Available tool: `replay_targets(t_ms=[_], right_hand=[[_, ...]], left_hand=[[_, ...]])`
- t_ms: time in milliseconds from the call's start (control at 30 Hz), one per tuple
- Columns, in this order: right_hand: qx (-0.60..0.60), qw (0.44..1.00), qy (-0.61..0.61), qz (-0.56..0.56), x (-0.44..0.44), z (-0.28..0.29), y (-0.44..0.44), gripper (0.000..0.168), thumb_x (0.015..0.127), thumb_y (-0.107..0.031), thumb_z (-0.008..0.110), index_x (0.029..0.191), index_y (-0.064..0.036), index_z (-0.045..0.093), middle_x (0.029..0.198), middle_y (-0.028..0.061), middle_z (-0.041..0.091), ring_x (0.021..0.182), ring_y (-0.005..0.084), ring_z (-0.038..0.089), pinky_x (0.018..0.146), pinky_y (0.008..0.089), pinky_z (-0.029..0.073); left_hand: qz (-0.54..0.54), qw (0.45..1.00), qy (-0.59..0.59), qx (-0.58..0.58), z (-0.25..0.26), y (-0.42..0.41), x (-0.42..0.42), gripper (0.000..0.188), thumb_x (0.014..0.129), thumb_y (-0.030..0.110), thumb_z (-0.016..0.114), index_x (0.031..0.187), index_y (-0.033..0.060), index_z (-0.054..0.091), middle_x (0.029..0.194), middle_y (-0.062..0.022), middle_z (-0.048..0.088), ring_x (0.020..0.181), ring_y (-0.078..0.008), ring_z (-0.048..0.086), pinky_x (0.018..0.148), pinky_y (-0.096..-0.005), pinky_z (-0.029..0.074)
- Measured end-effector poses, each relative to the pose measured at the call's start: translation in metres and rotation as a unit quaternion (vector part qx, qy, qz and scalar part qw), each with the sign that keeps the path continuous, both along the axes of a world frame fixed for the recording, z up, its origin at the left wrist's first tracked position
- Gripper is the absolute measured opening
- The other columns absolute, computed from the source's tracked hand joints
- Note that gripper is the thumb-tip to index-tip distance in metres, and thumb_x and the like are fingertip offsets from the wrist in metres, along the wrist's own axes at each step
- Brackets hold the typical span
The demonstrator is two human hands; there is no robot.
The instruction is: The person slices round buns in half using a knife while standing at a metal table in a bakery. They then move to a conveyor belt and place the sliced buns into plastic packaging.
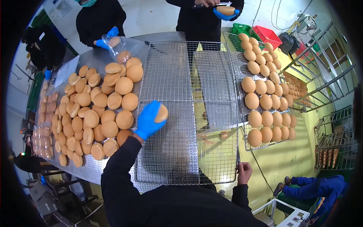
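Observation:
My left hand (149, 120), in a blue glove, grips a round golden-brown bun (161, 113) above the wire cooling rack (170, 159). The rack lies partly on a perforated metal table (122, 170) and reaches past its right edge. Beside the rack's right front edge is my bare right hand (244, 172), its fingers closed on a thin, blade-like tool (238, 157), probably a knife, seen edge-on. Left of my left hand, many round buns (92, 119) lie heaped on the table; several show a split around the side.
More buns (266, 102) stand in rows on racks at right. Across the table, a co-worker's gloved hand (226, 14) holds a bun, and another person bags buns in clear plastic (122, 46). Green (241, 28) and red crates (266, 37) stand at back right, near a metal rack trolley (320, 59).

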State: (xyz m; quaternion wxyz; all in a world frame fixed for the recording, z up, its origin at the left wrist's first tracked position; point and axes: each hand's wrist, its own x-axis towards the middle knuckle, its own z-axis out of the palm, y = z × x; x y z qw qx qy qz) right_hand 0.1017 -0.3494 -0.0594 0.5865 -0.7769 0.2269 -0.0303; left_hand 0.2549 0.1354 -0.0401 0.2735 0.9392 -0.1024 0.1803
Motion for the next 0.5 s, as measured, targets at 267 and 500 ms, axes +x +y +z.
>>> replay_targets(t_ms=[267, 500], right_hand=[[-0.026, 0.999, -0.032, 0.017, -0.016, 0.006, 0.001, 0.017, 0.088, -0.013, 0.066, 0.079, 0.001, 0.06, 0.067, 0.0039, 0.061, 0.059, 0.0095, 0.057, 0.055, 0.0231, 0.045], [0.009, 0.999, -0.001, 0.045, -0.044, 0.012, -0.001, 0.018, 0.084, -0.015, 0.069, 0.082, 0.002, 0.063, 0.069, 0.0064, 0.063, 0.062, 0.0136, 0.059, 0.06, 0.0288, 0.047]], left_hand=[[0.511, 0.798, -0.319, 0.016, 0.11, 0.152, -0.088, 0.061, 0.085, 0.028, 0.07, 0.131, -0.0048, 0.046, 0.131, -0.023, 0.05, 0.12, -0.0359, 0.048, 0.102, -0.0423, 0.039], [0.24, 0.948, -0.078, -0.193, -0.031, -0.053, -0.135, 0.049, 0.089, 0.013, 0.063, 0.132, -0.0028, 0.047, 0.135, -0.0188, 0.049, 0.128, -0.0313, 0.043, 0.108, -0.0427, 0.032]])
